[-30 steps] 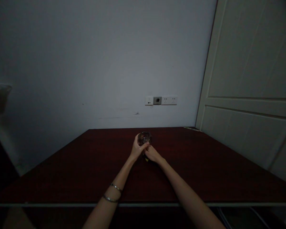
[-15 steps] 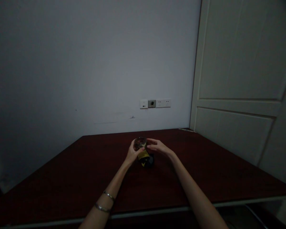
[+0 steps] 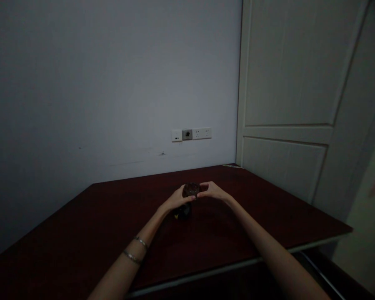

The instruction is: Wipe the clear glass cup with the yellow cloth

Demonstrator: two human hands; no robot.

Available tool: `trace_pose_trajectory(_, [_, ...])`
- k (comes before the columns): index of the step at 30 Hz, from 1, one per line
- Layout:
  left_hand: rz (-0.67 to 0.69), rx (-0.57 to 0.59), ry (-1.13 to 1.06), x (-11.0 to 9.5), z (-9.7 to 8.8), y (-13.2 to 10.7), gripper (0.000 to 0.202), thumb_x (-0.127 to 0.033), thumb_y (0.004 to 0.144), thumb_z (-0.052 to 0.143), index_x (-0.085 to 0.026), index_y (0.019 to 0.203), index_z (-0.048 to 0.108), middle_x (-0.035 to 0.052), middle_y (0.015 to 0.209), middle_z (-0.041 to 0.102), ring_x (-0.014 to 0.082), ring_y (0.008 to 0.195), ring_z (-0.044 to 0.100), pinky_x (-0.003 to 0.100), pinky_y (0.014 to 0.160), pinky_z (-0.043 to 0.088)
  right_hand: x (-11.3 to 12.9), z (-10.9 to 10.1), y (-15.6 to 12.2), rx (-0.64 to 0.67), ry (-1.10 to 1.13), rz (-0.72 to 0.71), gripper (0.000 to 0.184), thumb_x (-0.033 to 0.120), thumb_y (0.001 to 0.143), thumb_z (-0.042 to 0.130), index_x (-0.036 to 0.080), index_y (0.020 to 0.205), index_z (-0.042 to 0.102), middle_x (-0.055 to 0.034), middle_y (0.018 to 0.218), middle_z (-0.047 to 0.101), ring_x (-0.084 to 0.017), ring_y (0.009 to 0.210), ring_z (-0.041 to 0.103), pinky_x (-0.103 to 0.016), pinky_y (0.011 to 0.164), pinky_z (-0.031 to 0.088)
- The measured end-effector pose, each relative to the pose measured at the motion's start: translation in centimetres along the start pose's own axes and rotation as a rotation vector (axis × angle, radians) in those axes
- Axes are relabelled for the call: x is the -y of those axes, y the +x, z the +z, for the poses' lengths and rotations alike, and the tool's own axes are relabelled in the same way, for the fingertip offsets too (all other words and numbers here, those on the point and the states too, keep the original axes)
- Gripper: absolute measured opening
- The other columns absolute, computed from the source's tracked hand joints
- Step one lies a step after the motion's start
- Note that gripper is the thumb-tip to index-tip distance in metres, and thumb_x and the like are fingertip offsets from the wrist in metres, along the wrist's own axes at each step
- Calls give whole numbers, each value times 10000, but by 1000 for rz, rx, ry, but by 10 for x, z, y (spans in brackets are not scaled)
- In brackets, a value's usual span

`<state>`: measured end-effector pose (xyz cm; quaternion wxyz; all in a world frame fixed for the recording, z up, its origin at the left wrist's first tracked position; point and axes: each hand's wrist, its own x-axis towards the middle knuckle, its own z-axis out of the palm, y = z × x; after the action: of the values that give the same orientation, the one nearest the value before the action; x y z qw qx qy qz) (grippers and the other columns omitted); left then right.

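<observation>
My left hand [image 3: 175,202] and my right hand [image 3: 214,191] meet over a small dark glass cup [image 3: 191,189] near the middle of the dark red table [image 3: 81,233]. The left fingers curl around the cup's left side. The right fingertips pinch at its right rim. Under the left hand lies a dark object with a bit of yellow [image 3: 181,213], mostly hidden. Two thin bracelets [image 3: 136,249] circle my left wrist. The room is dim, so what the cup contains cannot be made out.
A pale wall runs behind the table, with a strip of wall sockets [image 3: 191,134]. A cream panelled door [image 3: 300,108] stands at the right, close to the table's far right corner. The table's light front edge [image 3: 237,264] runs across the lower frame.
The cup has come lower, toward the table, and the yellow part is now mostly covered. My right hand moved from under the cup to its right rim. The camera view swung right.
</observation>
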<state>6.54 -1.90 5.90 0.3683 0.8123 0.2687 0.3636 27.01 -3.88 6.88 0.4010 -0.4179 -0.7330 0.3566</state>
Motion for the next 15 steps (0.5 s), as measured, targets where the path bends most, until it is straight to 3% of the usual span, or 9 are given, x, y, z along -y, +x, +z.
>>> trace_pose_trajectory(7, [79, 213, 22, -9, 47, 65, 528, -350, 620, 681, -145, 1088, 549, 90, 1055, 607, 212, 954, 557, 336, 849, 416, -28, -62, -31, -161, -77, 77, 498, 360, 530, 714, 127, 965, 648, -82, 958, 668, -248, 887, 599, -353, 815, 436])
trace_pose_trajectory(15, [-43, 233, 67, 18, 108, 108, 578, -390, 543, 713, -112, 1032, 579, 101, 1004, 625, 222, 909, 573, 330, 807, 437, -52, -105, -66, -213, -114, 236, 551, 369, 530, 722, 149, 1026, 627, -71, 945, 674, -249, 868, 609, -363, 808, 446])
